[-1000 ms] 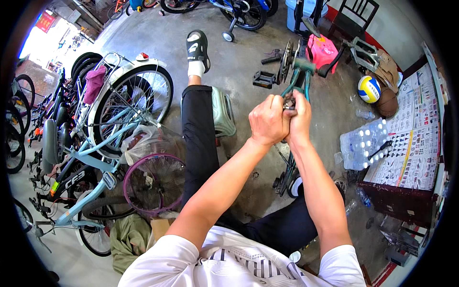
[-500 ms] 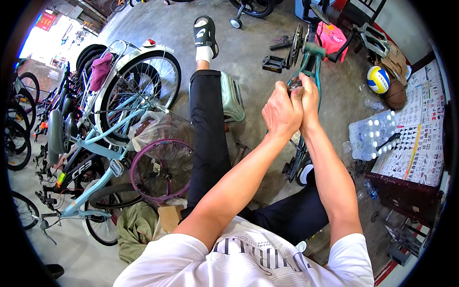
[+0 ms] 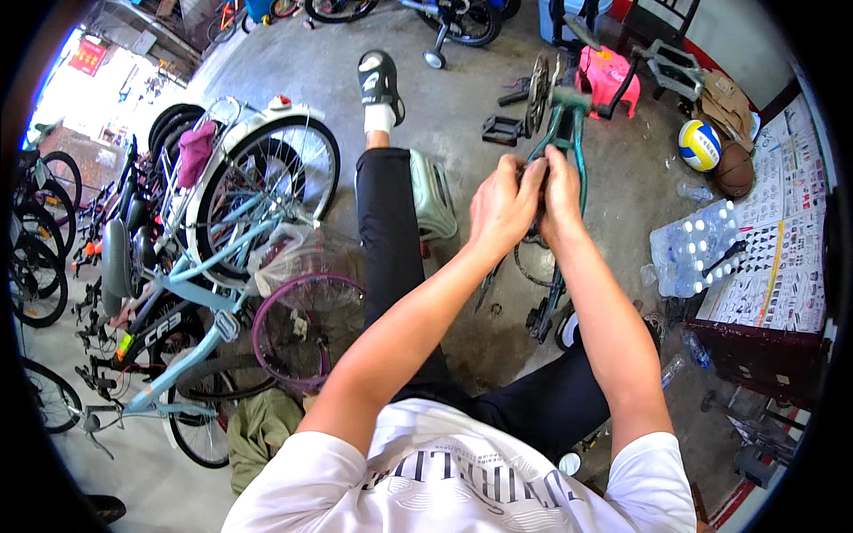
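A green bicycle frame (image 3: 555,129) stands between my legs, its far end carrying a toothed chainring (image 3: 538,93) and black pedals, one pedal (image 3: 504,131) to the left and another (image 3: 675,71) to the right. Over the near part of that frame, my left hand (image 3: 505,206) and my right hand (image 3: 561,191) press close together with fingers curled. A dark part shows between the palms, but the hands hide most of it, so its kind cannot be told. Below them a thin black cable loop (image 3: 530,271) hangs beside the frame.
On the left stand a light blue bicycle (image 3: 200,306) and a purple wheel rim (image 3: 267,333). A pale green stool (image 3: 434,197) is beside my left leg. To the right are bottled water (image 3: 693,250), a volleyball (image 3: 700,146), a basketball (image 3: 734,169) and a pink stool (image 3: 608,80).
Both hands have come a little nearer to me along the frame. Their thumbs have shifted, and the hands now lie more side by side than before. The view has shifted slightly.
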`<state>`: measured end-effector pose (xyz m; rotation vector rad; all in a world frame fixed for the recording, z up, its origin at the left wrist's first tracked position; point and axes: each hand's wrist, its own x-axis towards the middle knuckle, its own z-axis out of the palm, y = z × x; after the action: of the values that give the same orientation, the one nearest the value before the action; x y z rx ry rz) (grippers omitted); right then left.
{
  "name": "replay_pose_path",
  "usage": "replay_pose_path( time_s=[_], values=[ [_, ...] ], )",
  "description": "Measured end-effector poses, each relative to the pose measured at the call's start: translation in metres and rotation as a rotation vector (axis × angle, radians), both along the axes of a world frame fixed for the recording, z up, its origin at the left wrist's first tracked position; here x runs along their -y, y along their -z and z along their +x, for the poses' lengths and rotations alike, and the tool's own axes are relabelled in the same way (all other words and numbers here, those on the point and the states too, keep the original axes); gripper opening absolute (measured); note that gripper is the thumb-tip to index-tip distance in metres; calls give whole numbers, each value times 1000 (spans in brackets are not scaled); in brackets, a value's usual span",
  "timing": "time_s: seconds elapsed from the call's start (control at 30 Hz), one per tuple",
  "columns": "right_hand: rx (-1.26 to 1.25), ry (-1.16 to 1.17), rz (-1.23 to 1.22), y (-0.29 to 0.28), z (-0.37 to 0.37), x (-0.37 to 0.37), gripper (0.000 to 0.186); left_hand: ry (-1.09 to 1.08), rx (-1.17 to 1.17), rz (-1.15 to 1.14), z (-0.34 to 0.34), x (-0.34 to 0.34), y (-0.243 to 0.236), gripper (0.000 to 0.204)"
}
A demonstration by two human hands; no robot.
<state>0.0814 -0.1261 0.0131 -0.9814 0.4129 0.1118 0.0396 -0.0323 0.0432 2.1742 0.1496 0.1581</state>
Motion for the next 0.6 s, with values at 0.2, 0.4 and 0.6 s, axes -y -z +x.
replay_pose_path(
  time_s=[0.2, 0.4, 0.6],
  values=[
    [47, -47, -100, -8, -3, 6, 33, 121, 413, 347, 3, -40, -7, 27],
    [27, -41, -117, -22, -6, 10, 37, 199, 400, 364, 5, -30, 9, 29],
    [121, -42, -175, -22, -10, 10, 38, 141, 404, 228, -9, -21, 25, 36]
  ],
)
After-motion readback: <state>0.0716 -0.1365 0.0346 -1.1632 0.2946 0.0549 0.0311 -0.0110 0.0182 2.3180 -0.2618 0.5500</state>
